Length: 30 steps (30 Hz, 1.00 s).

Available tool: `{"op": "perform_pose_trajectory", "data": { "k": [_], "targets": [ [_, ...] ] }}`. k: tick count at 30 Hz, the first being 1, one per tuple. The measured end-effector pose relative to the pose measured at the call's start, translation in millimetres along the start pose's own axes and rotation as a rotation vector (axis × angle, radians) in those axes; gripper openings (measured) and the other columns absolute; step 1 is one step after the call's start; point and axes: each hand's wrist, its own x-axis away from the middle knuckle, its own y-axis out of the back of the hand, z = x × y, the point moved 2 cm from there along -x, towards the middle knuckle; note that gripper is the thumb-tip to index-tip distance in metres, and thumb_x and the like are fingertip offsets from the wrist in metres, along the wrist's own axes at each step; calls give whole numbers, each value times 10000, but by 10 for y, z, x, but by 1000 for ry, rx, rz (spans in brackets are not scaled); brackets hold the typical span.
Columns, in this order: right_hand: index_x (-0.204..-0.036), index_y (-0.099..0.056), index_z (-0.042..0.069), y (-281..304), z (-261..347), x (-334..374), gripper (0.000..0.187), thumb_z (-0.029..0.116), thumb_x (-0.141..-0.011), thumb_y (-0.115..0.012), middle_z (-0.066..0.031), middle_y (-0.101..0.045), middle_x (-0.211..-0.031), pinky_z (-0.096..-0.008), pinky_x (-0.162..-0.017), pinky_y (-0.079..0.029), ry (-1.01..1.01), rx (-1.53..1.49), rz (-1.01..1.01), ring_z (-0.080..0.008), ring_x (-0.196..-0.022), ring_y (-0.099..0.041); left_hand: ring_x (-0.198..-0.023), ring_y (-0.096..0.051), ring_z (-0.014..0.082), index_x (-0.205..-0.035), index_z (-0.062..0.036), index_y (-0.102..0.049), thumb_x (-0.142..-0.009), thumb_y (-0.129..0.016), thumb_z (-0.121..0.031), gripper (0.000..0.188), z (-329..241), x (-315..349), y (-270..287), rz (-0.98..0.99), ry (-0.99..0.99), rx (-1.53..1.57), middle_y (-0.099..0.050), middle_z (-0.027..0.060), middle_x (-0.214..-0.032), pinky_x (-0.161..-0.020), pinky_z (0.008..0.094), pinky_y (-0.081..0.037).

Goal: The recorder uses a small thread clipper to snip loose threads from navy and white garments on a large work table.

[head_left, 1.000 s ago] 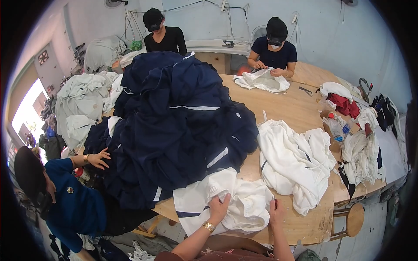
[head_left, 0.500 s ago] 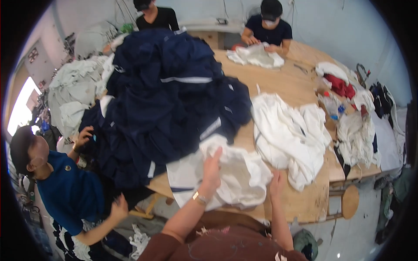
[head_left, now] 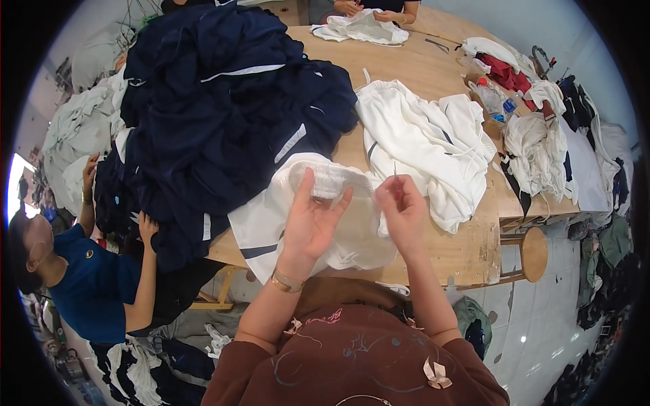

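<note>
A white garment [head_left: 362, 247] with a gathered elastic waistband [head_left: 328, 181] and a dark stripe lies at the table's near edge, in front of me. My left hand [head_left: 311, 223] is at the waistband, palm up, with thumb and fingers apart; some fingertips are hidden. To the right of the waistband, my right hand [head_left: 404, 210] is closed around a small tool with a thin point and a reddish handle [head_left: 398, 195]. Its point sticks up past my fingers. Just beyond that hand lies a pile of white garments [head_left: 426, 149].
A large navy garment heap [head_left: 223, 115] covers the table's left side. At left, a co-worker in blue [head_left: 88, 284] touches it. Another person's hands [head_left: 369, 10] work on white cloth across the table [head_left: 399, 64]. A wooden stool [head_left: 533, 254] stands at right.
My view has tilted down. My left hand has opened its fingers at the waistband. My right hand has come up from the garment's right edge, and the pointed tool now shows in it.
</note>
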Motion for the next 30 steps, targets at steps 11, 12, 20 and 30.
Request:
{"op": "perform_pose_trajectory", "data": {
  "k": [11, 12, 20, 30],
  "targets": [
    [-839, -578, 0, -385, 226, -74, 210, 165, -774, -691, -57, -565, -619, -237, -482, -398, 77, 336, 43, -107, -509, -493, -1030, -545, 164, -1095, -44, -528, -946, -468, -238, 251, 103, 49, 0, 131, -223, -216, -589, 74, -1075, -945, 350, -433],
    [-840, -578, 3, -386, 224, -70, 196, 153, -772, -684, -66, -566, -616, -244, -482, -403, 84, 338, 61, -117, -504, -501, -1012, -559, 169, -1091, -42, -529, -946, -468, -234, 249, 107, 37, 19, 114, -233, -211, -592, 79, -1068, -918, 346, -452],
    [-910, -591, 25, -462, 283, 100, 216, 123, -746, -690, -60, -565, -649, -235, -485, -413, 295, 308, 294, -110, -514, -502, -948, -606, 197, -1072, -22, -537, -941, -474, -223, 248, 101, -28, 96, 188, -50, -165, -597, 125, -1057, -782, 325, -531],
    [-893, -570, 15, -187, 250, -141, 262, 230, -793, -681, -71, -563, -673, -270, -475, -402, 344, 529, 87, -176, -514, -519, -1019, -572, 212, -1026, 18, -534, -952, -443, -187, 236, 50, -29, -18, 118, -151, -92, -596, 118, -1043, -941, 340, -457]
  ]
}}
